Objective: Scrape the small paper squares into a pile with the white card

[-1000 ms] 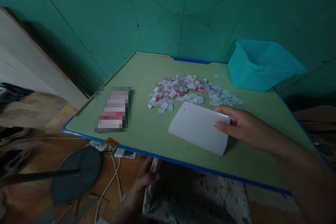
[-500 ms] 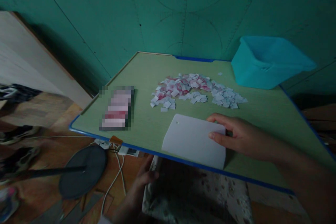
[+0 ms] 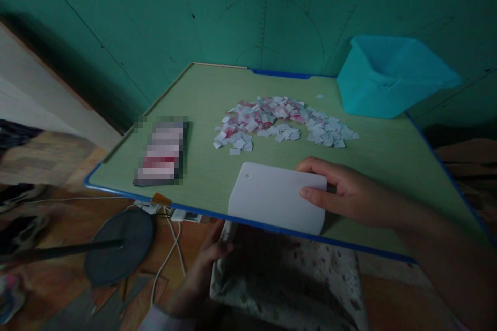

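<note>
At the table's front edge, my right hand [image 3: 330,189] pinches a white plastic scraper [image 3: 274,196] with rounded corners and a small hole, thumb on top and fingers behind. The scraper lies tilted on the green tabletop [image 3: 202,98]. Behind it spreads a loose heap of small paper squares [image 3: 267,116], white with some pink and red. Below the table edge my left hand [image 3: 205,256] is closed around the side of a pale, dark-speckled box [image 3: 287,282] with a shadowed inside. My left fingertips are partly hidden behind the box's side.
A turquoise bin [image 3: 384,80] stands at the table's back right corner. On the left lies a pixelated phone-like object [image 3: 161,152]. White cables [image 3: 174,240], a power strip [image 3: 186,215] and a round dark stand base [image 3: 118,248] are at the lower left. A green wall [image 3: 233,10] rises behind the table.
The view has shifted slightly, so the tabletop sits higher and further left. My right hand keeps its grip on the scraper near the edge, and my left hand stays on the box.
</note>
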`<state>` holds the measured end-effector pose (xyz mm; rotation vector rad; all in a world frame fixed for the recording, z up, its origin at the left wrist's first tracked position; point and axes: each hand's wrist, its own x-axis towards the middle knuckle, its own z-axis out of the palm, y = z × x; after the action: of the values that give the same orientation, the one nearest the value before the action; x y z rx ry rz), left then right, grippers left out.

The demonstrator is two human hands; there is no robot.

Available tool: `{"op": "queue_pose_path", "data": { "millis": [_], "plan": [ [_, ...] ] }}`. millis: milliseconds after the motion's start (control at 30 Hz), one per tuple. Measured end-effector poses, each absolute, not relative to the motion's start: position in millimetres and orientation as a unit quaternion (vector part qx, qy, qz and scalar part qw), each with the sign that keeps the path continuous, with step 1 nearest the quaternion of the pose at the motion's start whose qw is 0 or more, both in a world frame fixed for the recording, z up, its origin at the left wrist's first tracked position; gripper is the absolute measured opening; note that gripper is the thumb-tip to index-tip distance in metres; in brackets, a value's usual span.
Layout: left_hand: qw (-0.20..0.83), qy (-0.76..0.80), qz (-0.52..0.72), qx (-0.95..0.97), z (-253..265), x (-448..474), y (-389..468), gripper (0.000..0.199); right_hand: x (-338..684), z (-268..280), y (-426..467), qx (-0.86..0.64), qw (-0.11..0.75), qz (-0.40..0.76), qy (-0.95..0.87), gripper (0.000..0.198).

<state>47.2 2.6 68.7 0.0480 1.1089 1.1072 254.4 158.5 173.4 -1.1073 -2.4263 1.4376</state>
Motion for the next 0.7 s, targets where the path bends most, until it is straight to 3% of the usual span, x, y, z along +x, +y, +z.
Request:
{"op": "queue_pose_path", "data": {
  "millis": [367,500,700],
  "plan": [
    [0.715,0.464,0.523,0.016,53.5,45.5,7.5,0.058,253.2,181.0,145.7,-0.355,0.086,0.475,-0.8,0.016],
    [0.721,0.485,0.493,0.048,48.1,39.8,10.9,0.059,260.3,178.9,159.4,-0.413,0.268,0.493,-0.717,0.015],
    [0.714,0.516,0.473,0.031,57.4,41.7,9.4,0.057,275.1,184.8,194.9,-0.412,0.642,0.345,-0.548,0.018]
  ]
}}
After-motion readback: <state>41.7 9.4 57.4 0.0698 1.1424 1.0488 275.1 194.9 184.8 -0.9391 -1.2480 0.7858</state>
